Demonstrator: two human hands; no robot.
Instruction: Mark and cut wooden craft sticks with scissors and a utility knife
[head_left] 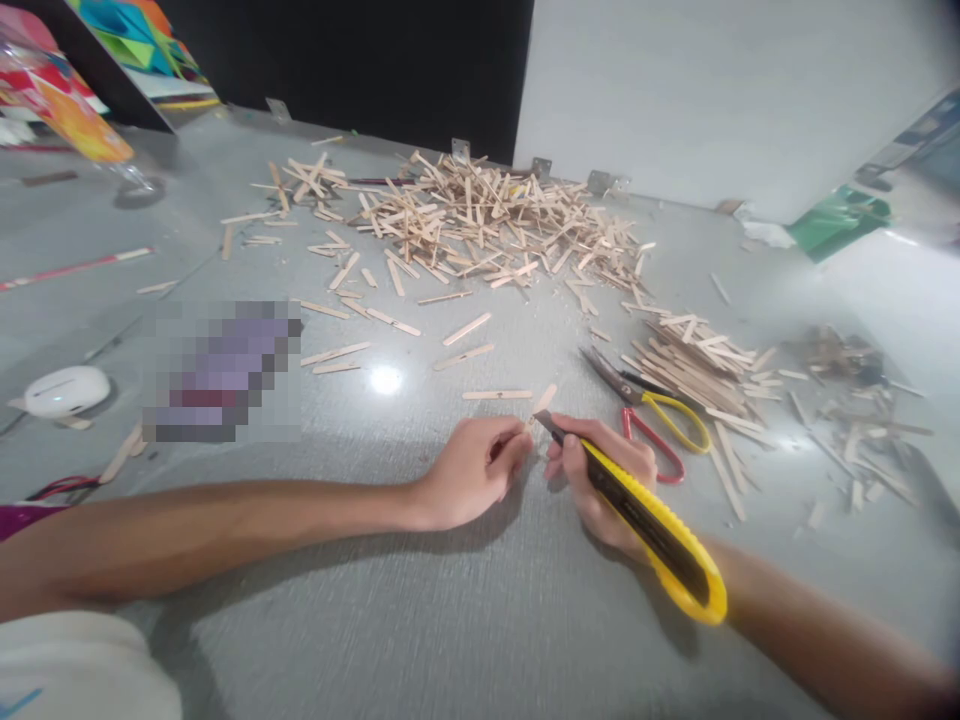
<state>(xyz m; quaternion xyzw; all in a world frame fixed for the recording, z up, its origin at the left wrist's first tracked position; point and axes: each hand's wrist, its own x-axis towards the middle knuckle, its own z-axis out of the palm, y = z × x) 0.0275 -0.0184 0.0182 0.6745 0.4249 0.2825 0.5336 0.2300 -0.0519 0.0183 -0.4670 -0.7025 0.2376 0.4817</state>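
My right hand (pixel 604 475) grips a yellow and black utility knife (pixel 652 530), its blade pointing up and left. The blade touches or nearly touches a short wooden craft stick (pixel 545 398). My left hand (pixel 480 470) is closed, with thumb and fingertips pinching the stick's lower end, which the fingers mostly hide. Just beyond my left hand lies another craft stick (pixel 496 395), flat on the grey table (pixel 420 620). Beside my right hand rest scissors with one yellow and one red handle (pixel 675 420), their blades spread apart.
A large heap of craft sticks (pixel 495 215) spreads along the back by a black and white panel (pixel 712 100). A smaller stack (pixel 690 365) lies right, with scraps (pixel 855 440) beyond. Left are a white computer mouse (pixel 67 391), a blurred-out purple object (pixel 232 365) and a plastic bottle (pixel 82 120).
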